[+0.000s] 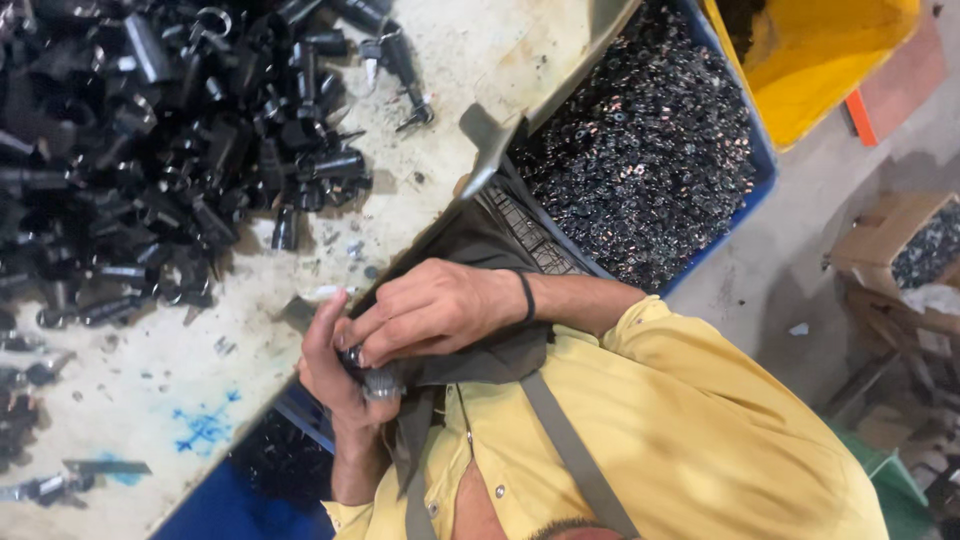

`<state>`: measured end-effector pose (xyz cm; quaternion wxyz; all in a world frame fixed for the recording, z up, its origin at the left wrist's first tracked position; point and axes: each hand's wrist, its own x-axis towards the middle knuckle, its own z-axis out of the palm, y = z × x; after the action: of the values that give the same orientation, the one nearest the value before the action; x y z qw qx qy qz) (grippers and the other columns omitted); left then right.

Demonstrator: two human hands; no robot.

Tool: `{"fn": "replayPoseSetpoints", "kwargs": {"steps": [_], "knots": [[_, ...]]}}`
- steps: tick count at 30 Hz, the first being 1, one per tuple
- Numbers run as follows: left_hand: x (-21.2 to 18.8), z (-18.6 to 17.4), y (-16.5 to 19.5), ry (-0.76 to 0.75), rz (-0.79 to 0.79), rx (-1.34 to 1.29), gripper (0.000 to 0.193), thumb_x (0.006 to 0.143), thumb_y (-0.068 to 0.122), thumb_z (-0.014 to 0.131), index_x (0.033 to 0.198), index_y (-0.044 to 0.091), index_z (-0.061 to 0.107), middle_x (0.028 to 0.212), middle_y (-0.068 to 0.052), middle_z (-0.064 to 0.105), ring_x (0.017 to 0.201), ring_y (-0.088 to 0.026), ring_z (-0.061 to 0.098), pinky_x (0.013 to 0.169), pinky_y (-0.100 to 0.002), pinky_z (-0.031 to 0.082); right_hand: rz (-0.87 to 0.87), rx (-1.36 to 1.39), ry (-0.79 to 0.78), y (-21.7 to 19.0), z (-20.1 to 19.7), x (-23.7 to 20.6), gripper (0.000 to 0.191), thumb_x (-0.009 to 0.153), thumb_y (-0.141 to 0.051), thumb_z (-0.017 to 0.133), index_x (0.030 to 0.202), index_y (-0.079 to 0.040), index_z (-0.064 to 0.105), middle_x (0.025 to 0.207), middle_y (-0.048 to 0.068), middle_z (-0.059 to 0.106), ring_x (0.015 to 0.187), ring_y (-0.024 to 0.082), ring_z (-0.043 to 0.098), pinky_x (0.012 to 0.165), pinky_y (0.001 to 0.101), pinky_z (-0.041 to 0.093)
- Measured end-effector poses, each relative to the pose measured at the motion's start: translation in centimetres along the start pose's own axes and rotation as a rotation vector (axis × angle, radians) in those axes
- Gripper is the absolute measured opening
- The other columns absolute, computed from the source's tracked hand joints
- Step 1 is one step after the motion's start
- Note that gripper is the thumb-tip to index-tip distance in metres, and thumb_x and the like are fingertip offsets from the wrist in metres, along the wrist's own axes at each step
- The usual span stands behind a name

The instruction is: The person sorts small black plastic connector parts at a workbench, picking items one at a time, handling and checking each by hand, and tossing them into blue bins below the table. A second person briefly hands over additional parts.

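My left hand and my right hand meet close to my chest, just past the table's edge. Together they grip a small dark and silvery metal part, which my fingers mostly hide. The right wrist wears a black band. A big heap of black metal parts lies on the worn white table at the upper left, an arm's reach from the hands. My yellow shirt and grey apron fill the lower right.
A blue crate full of small dark metal rings stands beside the table. A yellow bin sits behind it. A cardboard box with more parts is at the right. Another blue container is below the table edge.
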<state>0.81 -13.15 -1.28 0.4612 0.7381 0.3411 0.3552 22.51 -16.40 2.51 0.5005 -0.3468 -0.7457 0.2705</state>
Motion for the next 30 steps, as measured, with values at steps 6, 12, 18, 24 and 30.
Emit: {"fn": "replayPoseSetpoints", "kwargs": {"steps": [6, 12, 18, 24, 30], "knots": [[-1.2, 0.1, 0.3, 0.032, -0.1, -0.062, 0.07, 0.096, 0.03, 0.063, 0.153, -0.004, 0.042, 0.122, -0.019, 0.068, 0.086, -0.02, 0.067, 0.078, -0.028, 0.054, 0.015, 0.064, 0.11, -0.8, 0.1, 1.2, 0.015, 0.102, -0.008, 0.074, 0.116, -0.004, 0.069, 0.124, 0.009, 0.07, 0.086, 0.023, 0.068, 0.071, 0.037, 0.056], [0.6, -1.4, 0.4, -0.104, 0.006, 0.037, 0.091, 0.069, 0.025, 0.067, 0.153, 0.0, 0.043, 0.1, -0.017, 0.071, 0.084, -0.023, 0.074, 0.078, -0.032, 0.055, 0.048, 0.136, -0.132, -0.2, -1.6, 2.9, 0.018, 0.104, -0.013, 0.073, 0.121, -0.011, 0.067, 0.119, 0.003, 0.068, 0.1, 0.023, 0.069, 0.079, 0.0348, 0.059], [0.0, -2.6, -0.1, -0.227, 0.005, 0.155, 0.096, 0.065, 0.016, 0.073, 0.153, -0.006, 0.042, 0.087, -0.014, 0.067, 0.076, -0.025, 0.068, 0.072, -0.033, 0.055, 0.056, 0.008, -0.281, 0.8, -0.3, 2.2, 0.017, 0.096, -0.013, 0.075, 0.113, -0.013, 0.072, 0.093, 0.004, 0.063, 0.084, 0.024, 0.067, 0.069, 0.0373, 0.055], [-7.0, -6.0, -4.9, 0.618, -0.301, 0.534, 0.04, 0.085, 0.007, 0.073, 0.123, 0.0, 0.066, 0.107, -0.016, 0.069, 0.088, -0.029, 0.069, 0.077, -0.036, 0.056, 0.45, 0.414, 0.036, 2.0, 3.8, 1.1, 0.019, 0.108, -0.024, 0.063, 0.11, -0.013, 0.079, 0.088, 0.005, 0.073, 0.075, 0.018, 0.07, 0.064, 0.0331, 0.055], [-13.1, -10.5, -10.5, 1.144, -0.775, 0.519, 0.021, 0.101, 0.005, 0.064, 0.121, -0.002, 0.062, 0.118, -0.02, 0.062, 0.107, -0.034, 0.064, 0.093, -0.04, 0.053, 1.219, 1.225, 0.865, 3.9, 2.9, 1.2, 0.036, 0.104, -0.017, 0.041, 0.138, -0.007, 0.048, 0.083, 0.007, 0.06, 0.064, 0.014, 0.054, 0.054, 0.0297, 0.042]]}}
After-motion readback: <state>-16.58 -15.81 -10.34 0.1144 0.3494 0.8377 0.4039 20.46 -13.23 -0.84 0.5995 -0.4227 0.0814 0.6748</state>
